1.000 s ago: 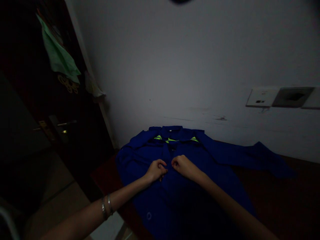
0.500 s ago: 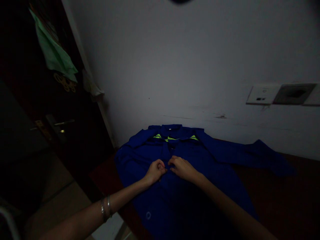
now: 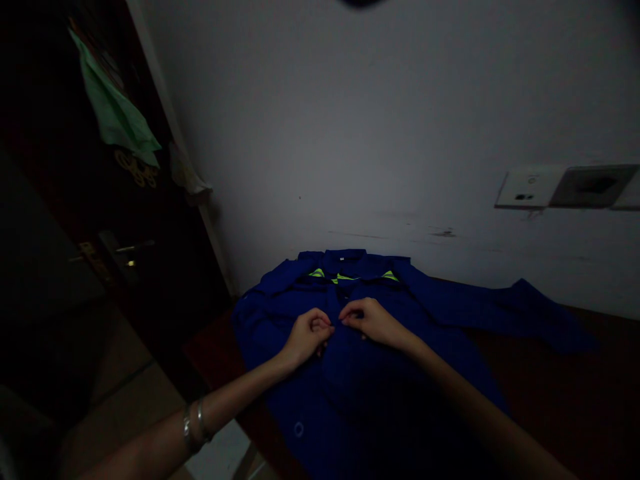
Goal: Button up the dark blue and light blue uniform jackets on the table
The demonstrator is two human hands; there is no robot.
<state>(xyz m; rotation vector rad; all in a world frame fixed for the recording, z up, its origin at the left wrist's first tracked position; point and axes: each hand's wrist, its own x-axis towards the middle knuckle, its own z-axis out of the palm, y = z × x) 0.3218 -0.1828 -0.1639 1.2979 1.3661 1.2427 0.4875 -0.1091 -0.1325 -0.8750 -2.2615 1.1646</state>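
One bare left hand [image 3: 306, 335], one bare right hand [image 3: 376, 323] — fingertips nearly meeting, grip impossible to tell — now slightly farther up the blue long-sleeved cloth jacket [image 3: 345, 377], spread near centre; apparently still handling its front.

Garment [image 3: 340, 373]: deep blue, plain; yellow-green bands [image 3: 390, 275] inside upper opening, tiny whitish label [image 3: 342, 259] at collar. Desk [image 3: 545, 387]: dark reddish brown, perhaps, light being poor. Wall [image 3: 350, 133]: greyish white, dark scuffs [image 3: 443, 233]. Door [image 3: 165, 280]: near-black brown. Hanging cloth [image 3: 115, 117]: pale green. Bangles [image 3: 201, 420]: silvery. Wall plates: one white [image 3: 530, 187], neighbour grey [image 3: 593, 187].
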